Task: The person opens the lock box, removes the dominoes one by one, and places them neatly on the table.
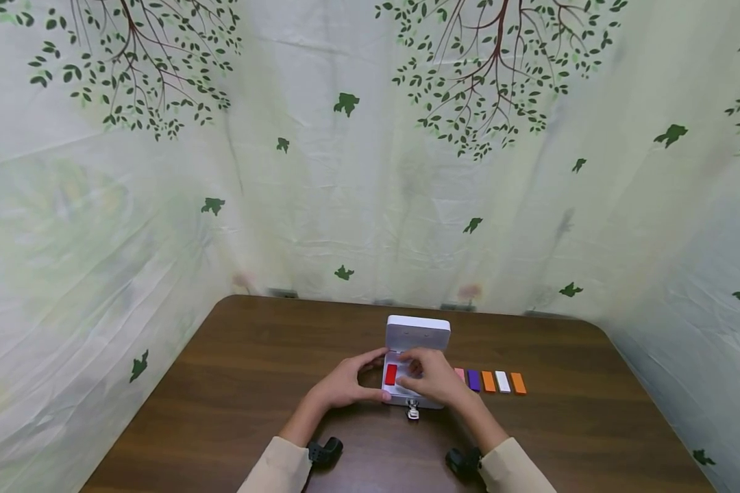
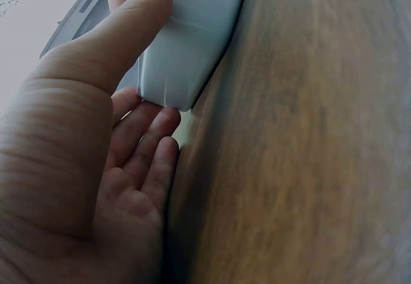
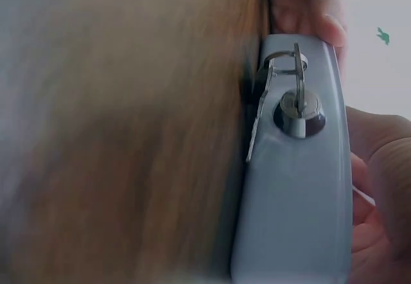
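A small white lock box (image 1: 418,333) stands on the table with its lid raised. A red block (image 1: 391,374) lies inside at the left. My left hand (image 1: 344,382) holds the box's left side, thumb at the front corner and fingers along the side; the left wrist view shows the thumb on the box wall (image 2: 199,33). Over the box's inside, my right hand (image 1: 434,378) reaches in with bent fingers, thumb and forefinger apart in the head view; I cannot tell whether it holds anything. A key (image 3: 299,78) sits in the front lock (image 3: 300,114), with another hanging from its ring.
Right of the box is a row of flat blocks: a partly hidden pink one (image 1: 460,374), a purple one (image 1: 473,381), an orange one (image 1: 488,381), a white one (image 1: 502,382) and another orange one (image 1: 518,383). The brown table (image 1: 271,342) ends at a leaf-printed curtain (image 1: 321,226).
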A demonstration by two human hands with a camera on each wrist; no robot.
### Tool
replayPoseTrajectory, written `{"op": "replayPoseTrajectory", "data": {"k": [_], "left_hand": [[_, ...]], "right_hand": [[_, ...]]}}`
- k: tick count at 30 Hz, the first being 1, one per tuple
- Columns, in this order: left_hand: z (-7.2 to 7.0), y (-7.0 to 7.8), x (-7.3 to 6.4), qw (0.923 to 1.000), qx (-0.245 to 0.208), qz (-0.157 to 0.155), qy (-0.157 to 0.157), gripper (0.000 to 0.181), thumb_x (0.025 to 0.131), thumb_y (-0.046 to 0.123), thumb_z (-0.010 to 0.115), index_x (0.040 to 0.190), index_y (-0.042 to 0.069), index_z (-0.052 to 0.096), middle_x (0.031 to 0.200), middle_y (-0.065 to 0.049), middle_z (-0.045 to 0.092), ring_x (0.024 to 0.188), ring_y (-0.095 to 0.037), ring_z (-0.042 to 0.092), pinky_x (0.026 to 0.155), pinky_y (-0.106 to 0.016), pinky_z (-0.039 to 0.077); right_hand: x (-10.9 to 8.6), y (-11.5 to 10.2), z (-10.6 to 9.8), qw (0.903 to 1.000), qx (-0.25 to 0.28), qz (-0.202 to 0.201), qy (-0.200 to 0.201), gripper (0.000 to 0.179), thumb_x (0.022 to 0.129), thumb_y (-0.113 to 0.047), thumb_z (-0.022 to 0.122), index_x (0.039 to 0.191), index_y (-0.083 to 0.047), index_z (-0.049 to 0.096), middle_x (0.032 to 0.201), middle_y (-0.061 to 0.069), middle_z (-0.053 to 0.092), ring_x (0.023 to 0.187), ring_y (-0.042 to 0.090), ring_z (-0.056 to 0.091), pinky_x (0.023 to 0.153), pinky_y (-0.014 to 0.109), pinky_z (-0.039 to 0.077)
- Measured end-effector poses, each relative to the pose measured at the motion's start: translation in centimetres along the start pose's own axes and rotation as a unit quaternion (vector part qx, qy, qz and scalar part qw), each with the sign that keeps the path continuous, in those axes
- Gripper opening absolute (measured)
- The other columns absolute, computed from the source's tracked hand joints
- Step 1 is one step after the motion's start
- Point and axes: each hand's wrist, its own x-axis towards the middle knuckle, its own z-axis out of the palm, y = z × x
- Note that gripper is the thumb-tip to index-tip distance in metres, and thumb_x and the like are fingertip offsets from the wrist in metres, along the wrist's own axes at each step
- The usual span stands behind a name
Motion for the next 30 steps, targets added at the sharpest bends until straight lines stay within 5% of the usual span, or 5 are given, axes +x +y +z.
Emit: {"op": "replayPoseTrajectory", "data": {"k": [16,30], "left_hand": [[0.0,-0.1,0.1,1.0000,0.002,0.004,-0.005,0.091,0.082,0.050,0.085,0.158,0.028,0.041,0.145,0.002,0.061,0.135,-0.019,0.056,0.118,-0.054,0.039],[-0.1,0.2,0.1,1.0000,0.000,-0.005,-0.006,0.092,0.081,0.050,0.085,0.158,0.030,0.041,0.147,0.001,0.059,0.136,-0.020,0.055,0.119,-0.056,0.038]], "right_hand": [[1.1,-0.6,0.7,0.9975,-0.059,0.012,-0.037,0.037,0.083,-0.019,0.086,0.113,-0.001,0.074,0.089,0.005,0.071,0.077,0.013,0.062,0.071,0.028,0.056],[1.3,-0.8,0.9,0.9944,-0.096,0.008,-0.045,0.026,0.082,-0.022,0.087,0.100,-0.006,0.074,0.074,0.000,0.062,0.065,0.008,0.048,0.058,0.022,0.042]]}}
